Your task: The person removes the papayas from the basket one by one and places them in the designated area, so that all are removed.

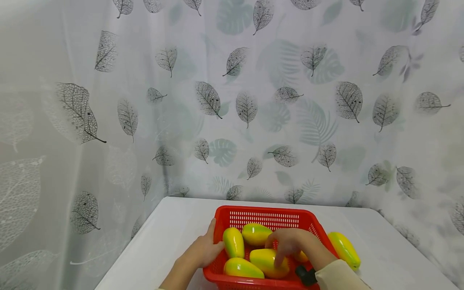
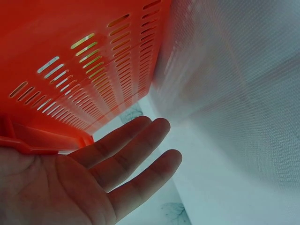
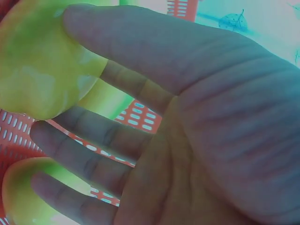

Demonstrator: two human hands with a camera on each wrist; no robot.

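A red plastic basket [image 1: 261, 209] holds several yellow-green papayas. My left hand [image 1: 204, 249] is at its left side, thumb over the rim; in the left wrist view, three straight fingers of that hand [image 2: 117, 173] extend outside the slotted wall. My right hand [image 1: 290, 243] reaches into the basket and grips the middle papaya [image 1: 264, 259]. In the right wrist view, the thumb lies on this papaya [image 3: 42, 70] with fingers below it. Around it lie an upper papaya [image 1: 256, 234], a left papaya [image 1: 233, 243] and a front papaya [image 1: 243, 268]. Another is partly hidden beneath the right hand.
One papaya [image 1: 344, 250] lies outside the basket on the white table [image 1: 181, 219], close to the right wall of the basket. A leaf-patterned curtain [image 1: 224, 121] surrounds the table at the back and sides. A small black device [image 1: 306, 276] sits at my right wrist.
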